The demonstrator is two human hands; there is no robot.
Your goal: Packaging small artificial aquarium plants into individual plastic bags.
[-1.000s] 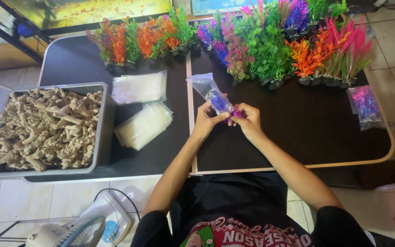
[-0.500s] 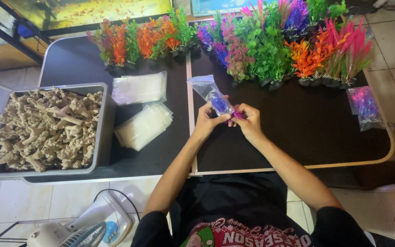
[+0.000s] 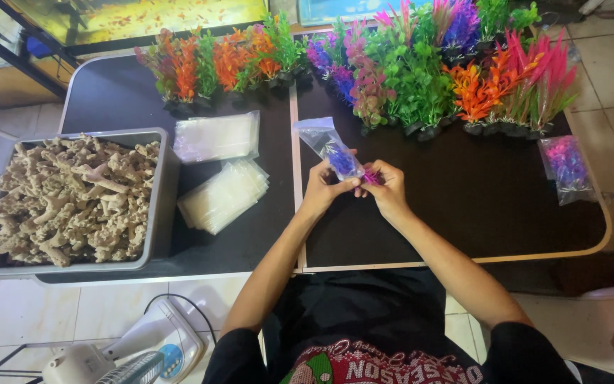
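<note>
From my head camera, my left hand (image 3: 323, 190) and right hand (image 3: 386, 186) are together above the black table (image 3: 463, 206), both pinched on a clear bag (image 3: 327, 146) with a purple plastic plant (image 3: 342, 161) partly inside. I judge it best to keep the mouth spread and feed the plant in base-last, so the fronds don't snag.

The lower end of the clear bag (image 3: 330, 148) is covered by the left hand (image 3: 323, 186) and right hand (image 3: 386, 186) — grip detail not discernible. The plant inside the bag reads only as blue-purple blur. The fan (image 3: 119, 355) is cut off by the bottom edge.
</note>
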